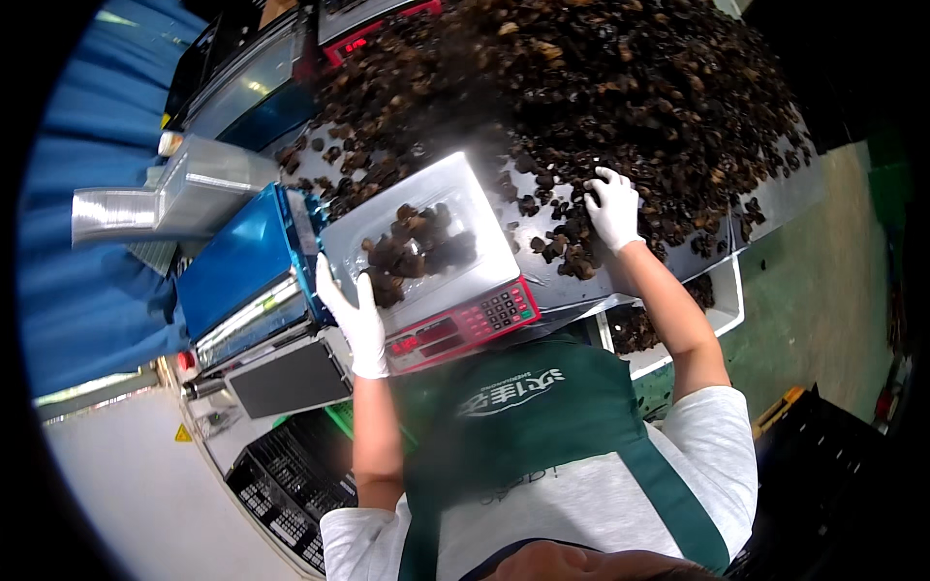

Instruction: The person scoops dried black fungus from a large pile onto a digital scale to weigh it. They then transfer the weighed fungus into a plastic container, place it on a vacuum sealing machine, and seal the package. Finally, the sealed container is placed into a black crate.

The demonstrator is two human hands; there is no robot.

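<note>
A flat-topped electronic scale [494, 208] with a red front panel stands before me. On its pale platform lies a small heap of dark brown, crinkled pieces [418, 237] that look like wood ear mushrooms, with a shiny clear surface around them. My left hand [356, 324], in a white glove, is at the platform's left edge, thumb and fingers apart, nothing seen in its grip. To the right, my gloved right hand [615, 213] reaches to the near side of a big pile of the same pieces [639, 97]. Its fingers are slightly bent and spread over the pile's edge.
Stacked clear plastic trays [199, 189] stand at the left beside a blue machine [237, 271]. Another red scale [373, 24] is at the far side. A white bin [728, 295] with more dark pieces sits below the table's edge, and black crates [286, 474] are at lower left.
</note>
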